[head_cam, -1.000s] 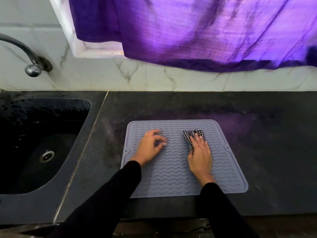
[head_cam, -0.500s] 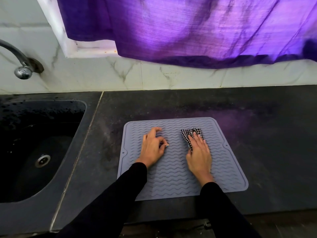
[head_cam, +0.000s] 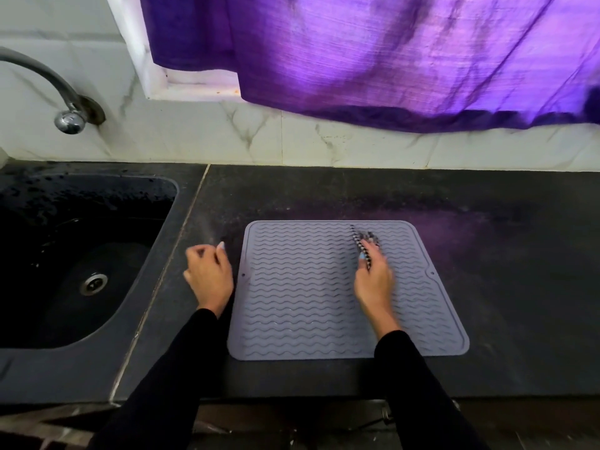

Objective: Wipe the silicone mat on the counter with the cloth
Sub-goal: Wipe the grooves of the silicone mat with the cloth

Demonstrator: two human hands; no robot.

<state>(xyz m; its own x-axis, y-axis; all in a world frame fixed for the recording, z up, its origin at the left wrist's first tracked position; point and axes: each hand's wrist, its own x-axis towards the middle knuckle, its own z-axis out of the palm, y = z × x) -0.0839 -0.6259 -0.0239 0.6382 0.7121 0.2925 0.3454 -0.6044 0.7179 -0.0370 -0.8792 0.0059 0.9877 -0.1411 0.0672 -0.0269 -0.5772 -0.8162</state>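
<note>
Mat [head_cam: 305,297] is grey silicone with wavy ridges, lying flat on the dark table [head_cam: 503,271], its near edge close to the table's front edge. My right hand [head_cam: 373,280] is over the mat's far-right part, fingers curled round the black-and-white checked cloth [head_cam: 365,245], which sticks out ahead of the fingers and sits against the mat near its far edge. That hand and the cloth are motion-blurred, so I cannot tell exactly how much of the cloth is pressed flat. My left hand [head_cam: 207,274] is off the mat, on or just above the bare table beside the mat's left edge, between mat and sink [head_cam: 97,349]. Its fingers are loosely curled and hold nothing; whether it touches the table I cannot tell. Both sleeves are black. Sink is dark, wet with droplets, with a metal drain [head_cam: 93,283]. Metal tap [head_cam: 69,120] comes out of the marble-tiled wall [head_cam: 292,141] above it. Purple curtain [head_cam: 389,53] hangs over the wall behind the table.
</note>
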